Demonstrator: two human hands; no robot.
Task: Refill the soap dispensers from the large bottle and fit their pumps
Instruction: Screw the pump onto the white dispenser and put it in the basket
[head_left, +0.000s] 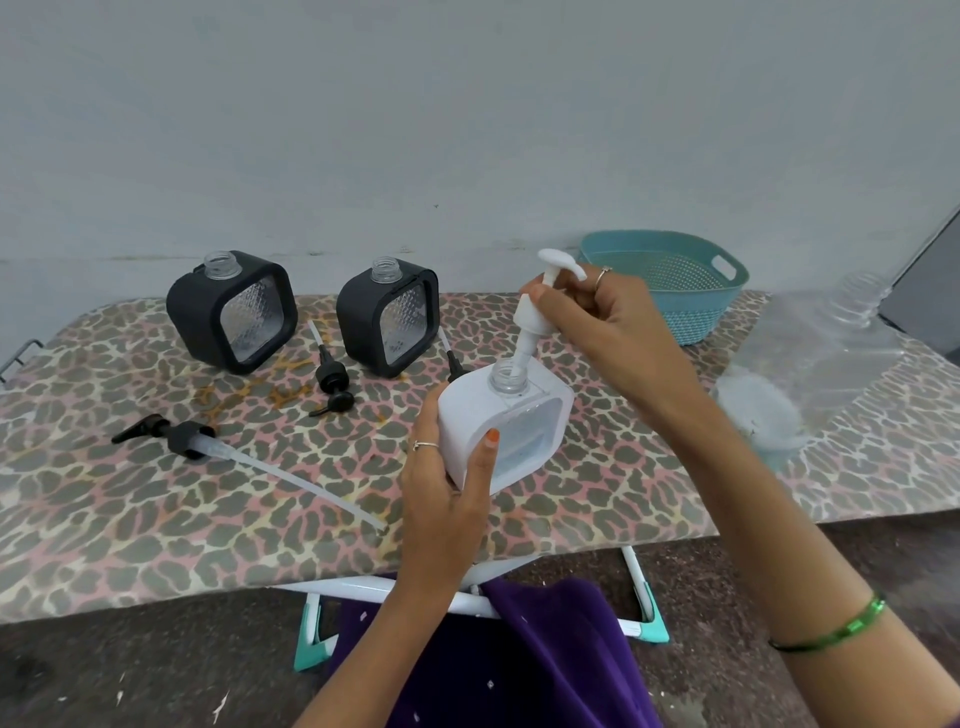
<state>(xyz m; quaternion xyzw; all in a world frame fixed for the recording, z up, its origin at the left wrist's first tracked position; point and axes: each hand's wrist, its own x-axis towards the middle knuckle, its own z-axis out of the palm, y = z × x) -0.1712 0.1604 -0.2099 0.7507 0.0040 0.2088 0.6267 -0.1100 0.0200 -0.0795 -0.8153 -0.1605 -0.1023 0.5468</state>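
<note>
— Left of the white dispenser (506, 434): two black dispensers (232, 310) (387, 317) on the desk (130, 519), necks open, black pumps (332, 376) lying between them, a long-tubed pump (189, 439) lying nearer the front edge.

— At the white dispenser itself?

— Gripped by the left hand (447, 483), fingers curled round its side, tilted. White pump (540, 312) pinched in the right hand (608, 322), directly above the neck, long axis slanting down-left, tube tip just inside the opening.

— Right of it?

— Teal basket (670, 280); clear large bottle (810, 364) lying on its side.

— Next?

— Probably lowering along that slant, then twisting the collar.
</note>
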